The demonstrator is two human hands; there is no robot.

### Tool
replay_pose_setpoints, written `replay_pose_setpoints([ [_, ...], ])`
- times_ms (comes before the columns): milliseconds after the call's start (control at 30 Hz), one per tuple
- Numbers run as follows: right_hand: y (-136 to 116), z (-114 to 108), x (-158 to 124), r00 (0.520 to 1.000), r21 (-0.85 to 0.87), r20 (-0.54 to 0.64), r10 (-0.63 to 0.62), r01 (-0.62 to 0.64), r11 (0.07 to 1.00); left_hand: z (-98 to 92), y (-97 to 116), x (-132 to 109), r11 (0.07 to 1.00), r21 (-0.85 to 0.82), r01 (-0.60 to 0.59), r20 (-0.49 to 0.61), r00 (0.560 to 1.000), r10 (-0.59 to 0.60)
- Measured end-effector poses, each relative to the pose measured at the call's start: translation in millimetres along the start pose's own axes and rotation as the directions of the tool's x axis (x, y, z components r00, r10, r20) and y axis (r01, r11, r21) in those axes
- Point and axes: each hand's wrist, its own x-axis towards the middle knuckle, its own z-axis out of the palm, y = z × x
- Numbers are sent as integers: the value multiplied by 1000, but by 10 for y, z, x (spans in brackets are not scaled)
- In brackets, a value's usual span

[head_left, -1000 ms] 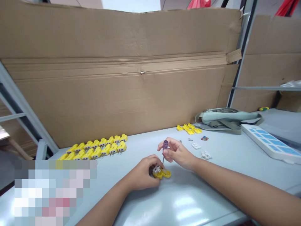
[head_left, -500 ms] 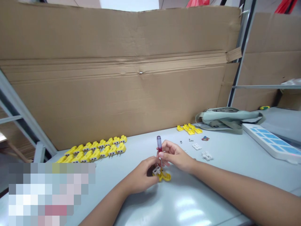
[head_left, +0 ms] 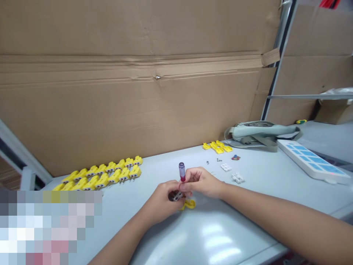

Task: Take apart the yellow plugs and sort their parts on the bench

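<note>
My right hand (head_left: 202,182) pinches a screwdriver (head_left: 182,170) with a clear purple and red handle, held nearly upright. Its lower end is hidden behind the fingers. My left hand (head_left: 162,202) is curled around a small white plastic piece (head_left: 178,196), thumb in front. Just under the fingertips a yellow plastic plug shell (head_left: 191,204) shows partly; whether the white piece sits in it, I cannot tell. The fingers of both hands meet around the screwdriver.
Two rows of yellow plugs (head_left: 102,180) stand at the left. Several yellow shells (head_left: 217,146), white plastic pieces (head_left: 237,178), small metal parts (head_left: 219,160) and a small coloured pile (head_left: 235,157) lie to the right. Beyond are a grey-green bag (head_left: 261,132) and a white-and-blue case (head_left: 314,162). Cardboard (head_left: 132,110) stands behind.
The view has tilted down and shifted right. My fingers have drawn closer together around the screwdriver, covering its shaft and more of the white piece and yellow shell.
</note>
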Motion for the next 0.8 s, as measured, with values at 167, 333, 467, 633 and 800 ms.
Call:
replay_pose_setpoints([
  [167,-47,-18,1,999,-87,-22,-32,30,996,9,34,2,999,54,10,-9,1000,-9],
  [333,-117,-36,-26,999,-286,40,-37,47,957,39,36,-12,1000,18,5,-38,999,-4],
  [467,-173,-13,-69,993,-491,106,-43,90,866,58,38,-10,999,-30,28,-48,998,-30],
  [633,-231,35,-78,992,-517,39,-123,125,847,55,48,-11,995,-19,95,-115,989,-96],
  [800,-344,15,-94,987,-750,27,-156,124,650,36,-2,-2,979,-158,131,-193,968,-160],
])
